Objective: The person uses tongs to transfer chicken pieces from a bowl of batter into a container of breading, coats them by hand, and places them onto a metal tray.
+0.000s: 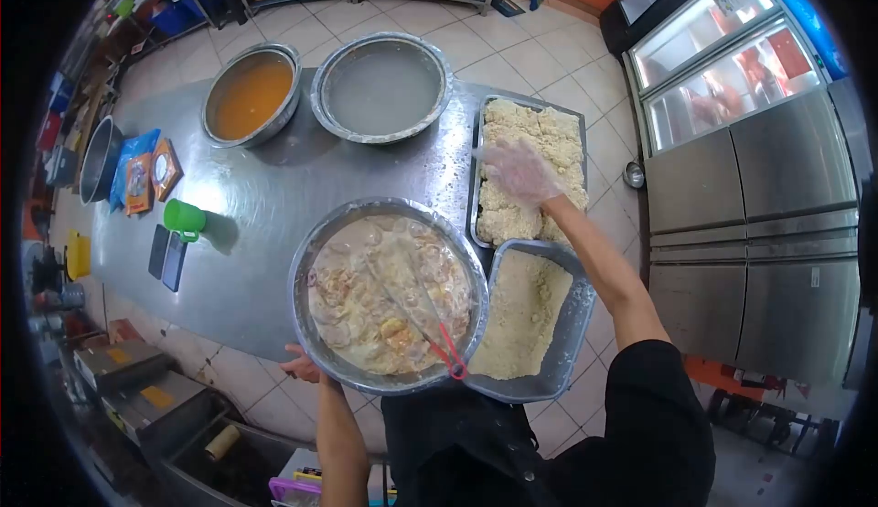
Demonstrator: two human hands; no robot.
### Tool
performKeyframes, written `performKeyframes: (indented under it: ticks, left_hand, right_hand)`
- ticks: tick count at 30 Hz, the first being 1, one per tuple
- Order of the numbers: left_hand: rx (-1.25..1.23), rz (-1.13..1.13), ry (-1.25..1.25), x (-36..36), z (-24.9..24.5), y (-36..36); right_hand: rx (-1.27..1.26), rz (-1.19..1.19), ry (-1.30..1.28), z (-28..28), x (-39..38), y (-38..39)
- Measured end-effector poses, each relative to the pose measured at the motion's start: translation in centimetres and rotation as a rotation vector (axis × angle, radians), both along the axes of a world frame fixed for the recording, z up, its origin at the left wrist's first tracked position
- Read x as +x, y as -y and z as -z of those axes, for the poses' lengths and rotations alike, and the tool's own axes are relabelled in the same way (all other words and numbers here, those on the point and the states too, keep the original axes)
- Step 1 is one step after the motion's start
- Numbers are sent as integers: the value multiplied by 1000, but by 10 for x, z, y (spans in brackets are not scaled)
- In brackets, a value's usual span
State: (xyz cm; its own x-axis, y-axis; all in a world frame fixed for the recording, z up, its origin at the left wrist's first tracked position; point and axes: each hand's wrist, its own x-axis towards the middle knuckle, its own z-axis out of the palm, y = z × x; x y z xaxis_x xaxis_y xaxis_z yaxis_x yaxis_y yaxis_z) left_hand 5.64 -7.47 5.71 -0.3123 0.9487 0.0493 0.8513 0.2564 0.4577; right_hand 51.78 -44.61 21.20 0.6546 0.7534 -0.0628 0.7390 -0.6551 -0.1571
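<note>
My right hand [523, 172], in a clear plastic glove, lies flat with its fingers stretched over breaded pieces [521, 123]. They fill a metal tray [475, 198] at the right edge of the table. My left hand [302, 363] is beside the lower left rim of a large metal bowl [298, 298], fingers apart; part of it is hidden behind the bowl. Pale, wet, battered pieces [366, 278] fill that bowl. Tongs with red handles [446, 347] rest in it, their ends toward me. Right of the bowl, a grey tub [574, 324] holds breading crumbs [521, 315].
At the back of the steel table [238, 269] stand a pot of orange liquid [247, 96] and a basin of cloudy water [384, 91]. A green mug [185, 219], a phone [174, 260], packets [137, 182] and another bowl [99, 160] are leftward. Steel fridges [750, 187] stand right.
</note>
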Motion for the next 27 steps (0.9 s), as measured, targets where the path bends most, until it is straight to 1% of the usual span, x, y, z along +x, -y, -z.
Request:
performKeyframes:
  ticks: [1, 2, 3, 5, 6, 8, 9, 10, 12, 13, 15, 17, 19, 20, 21, 22, 24, 25, 26, 27]
  left_hand:
    - [-2, -5, -2, -3, -1, 2]
    - [-64, -34, 26, 6, -20, 7]
    - [-124, -63, 62, 14, -31, 9]
    - [-88, -69, 40, 2, -9, 3]
    - [-52, -76, 14, 4, -5, 0]
    - [-26, -72, 45, 8, -5, 2]
    - [0, -58, 55, 8, -10, 6]
    - [-2, -58, 61, 9, -15, 9]
    - [-130, -94, 112, 13, -28, 7]
    - [-131, -91, 122, 14, -31, 4]
    - [-194, -78, 116, 12, -33, 6]
    - [-163, -70, 121, 12, -27, 6]
    - [-129, -64, 117, 11, -24, 5]
    - [-129, -76, 87, 13, -25, 5]
    - [-129, -89, 53, 12, -25, 4]
    - [-132, -90, 44, 9, -12, -1]
    - [55, -57, -36, -2, 30, -11]
    - [95, -41, -42, -3, 34, -10]
    - [56, -52, -40, -4, 35, -16]
    - [-29, -58, -10, -2, 23, -13]
  right_hand:
    - [-67, -36, 79, 3, -7, 3]
    - [-134, -70, 161, 3, -12, 4]
    - [-134, -74, 170, 0, -12, 4]
    - [-227, -64, 90, -9, -15, 3]
    - [-223, -66, 107, -13, -22, 2]
    - [-159, -25, 87, -15, -41, 5]
    - [-198, -24, 23, -17, -40, 8]
    - [-200, -24, 29, -19, -42, 12]
    - [-3, 81, 63, -25, -57, 16]
    - [-2, 83, 73, -29, -68, 23]
    - [349, 385, -62, -37, -108, 53]
    - [396, 629, 208, -14, -158, 82]
    - [431, 811, 104, -43, -225, 81]
    - [250, 750, 202, -11, -253, 101]
    - [155, 718, 243, -2, -265, 108]
    - [62, 684, 286, 7, -277, 114]
    - [470, 947, -177, -30, -301, 76]
    - [457, 938, -205, -35, -308, 68]
    - [485, 779, -36, -37, -312, 58]
    - [522, 603, 123, -41, -313, 43]
